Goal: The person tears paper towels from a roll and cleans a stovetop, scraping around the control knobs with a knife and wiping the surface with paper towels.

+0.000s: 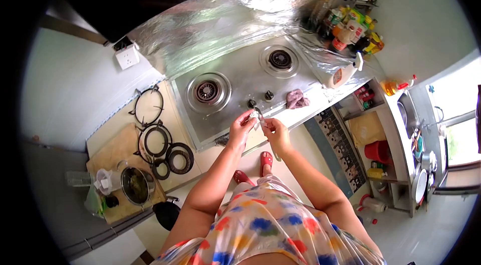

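Both my hands meet in front of the stove's near edge. In my right hand (277,136) is a slim, long tool (261,116), its grey end up and a pale end poking out below the fist; whether it is a knife I cannot tell. My left hand (241,128) pinches a crumpled white scrap (254,114), like tissue, against the tool's upper end. Just beyond are two black control knobs (269,95) on the steel gas stove (240,84). A brownish-purple rag (297,99) lies to their right. Both burners (207,91) are without their grates.
Black pan supports and rings (156,141) lie on the left counter, near a cutting board (112,152) and a pot (136,185). A spray bottle (345,72) and several condiment bottles (343,37) stand right. Foil (215,29) covers the back wall; open shelves (383,140) flank the right.
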The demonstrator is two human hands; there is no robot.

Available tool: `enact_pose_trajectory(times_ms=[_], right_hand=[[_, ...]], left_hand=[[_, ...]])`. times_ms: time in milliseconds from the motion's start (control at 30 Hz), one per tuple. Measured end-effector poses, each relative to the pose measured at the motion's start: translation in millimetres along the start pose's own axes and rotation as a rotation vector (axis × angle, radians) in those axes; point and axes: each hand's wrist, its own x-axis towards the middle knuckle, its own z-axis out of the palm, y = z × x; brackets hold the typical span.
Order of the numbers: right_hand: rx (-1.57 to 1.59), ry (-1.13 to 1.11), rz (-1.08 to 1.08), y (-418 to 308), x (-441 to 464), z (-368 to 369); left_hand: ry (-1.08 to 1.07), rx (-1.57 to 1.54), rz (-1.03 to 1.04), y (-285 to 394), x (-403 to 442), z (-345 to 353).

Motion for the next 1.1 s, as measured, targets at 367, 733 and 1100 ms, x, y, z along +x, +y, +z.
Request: enact_pose_trajectory(times_ms=[367,733,1100], right_hand=[[0.215,0.054,0.274,-0.7,-19.1,-66.6],[0.703,0.231,0.296,53.1,-26.6,-271.7],[0.828,0.727,0.341,147.3,-141.8,-554.0]], left_hand=[[0.002,0.042,0.022,-13.7,15.3,9.1],[-0.178,0.081,0.012,-74.5,29.3,186.9],[-0.53,0.145,-0.308,-254.5,14.1,485.9]])
